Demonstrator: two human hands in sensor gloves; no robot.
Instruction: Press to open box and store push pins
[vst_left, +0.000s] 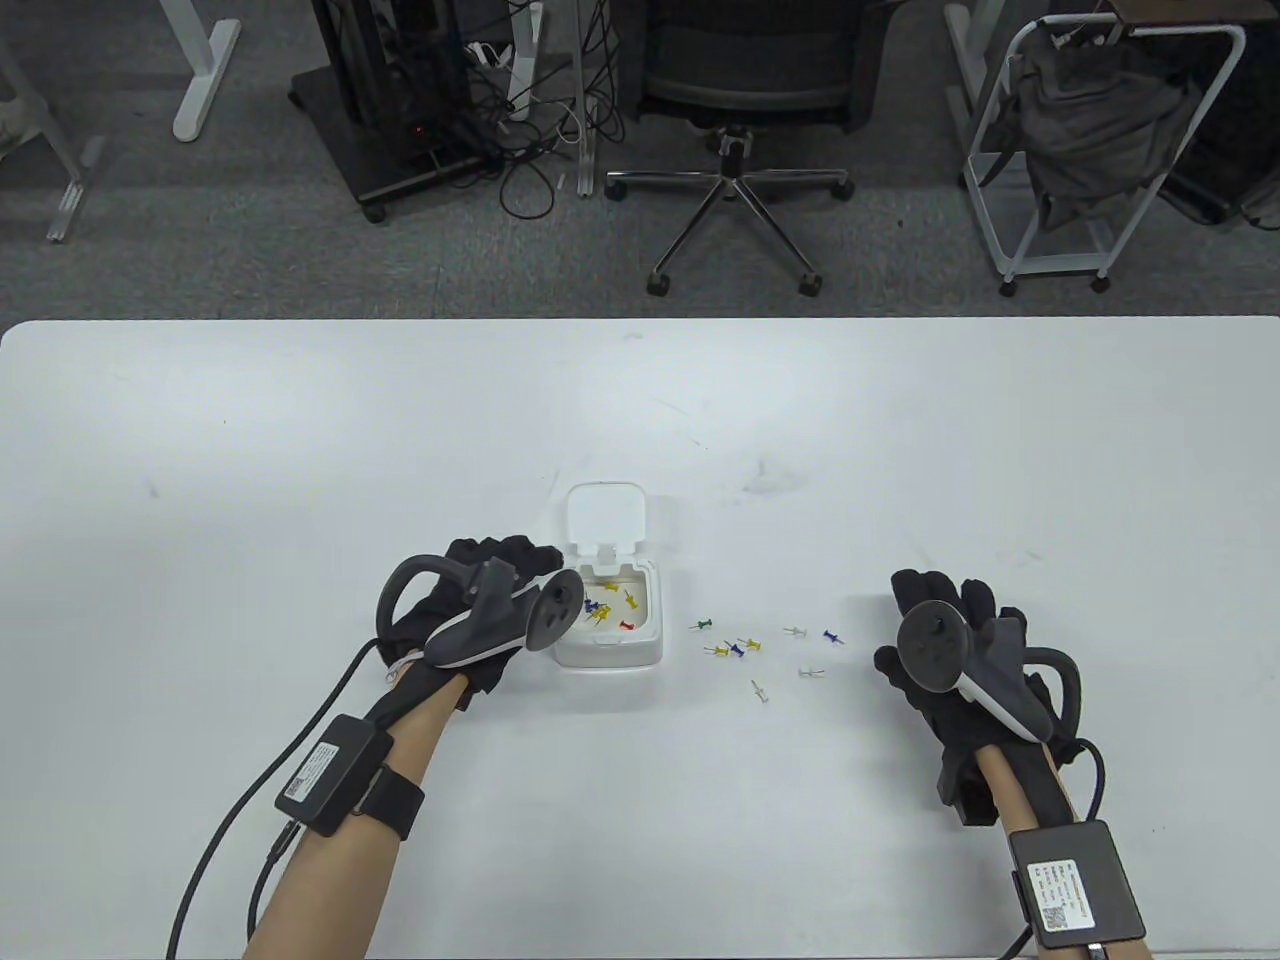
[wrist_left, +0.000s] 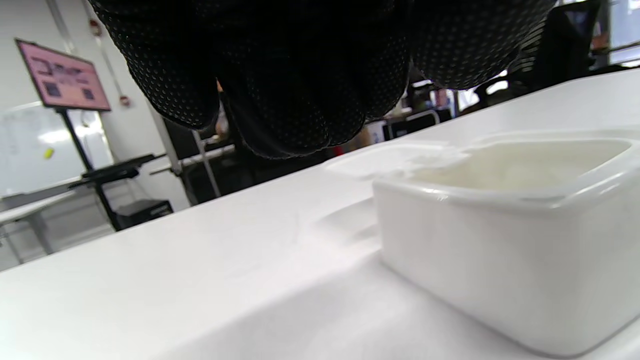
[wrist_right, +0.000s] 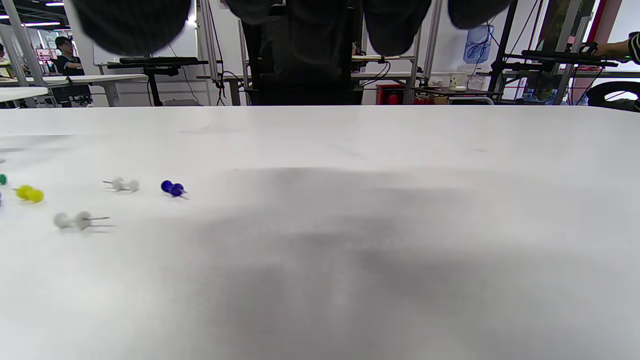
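I see my right hand (vst_left: 955, 665) lying relaxed and empty on the table (vst_left: 300, 450) beside loose push pins (vst_left: 760, 650), my left hand (vst_left: 480, 600) with fingers loosely curled, grasping nothing, beside the white box (vst_left: 610, 625), lid (vst_left: 605, 515) hinged away; only the table view shows pins inside.

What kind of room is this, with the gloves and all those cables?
Most likely an office turned into a lab or recording workspace. Beyond the white table stand a swivel office chair and an equipment rack trailing cables, and the left wrist view shows a screen on a stand beside a whiteboard.
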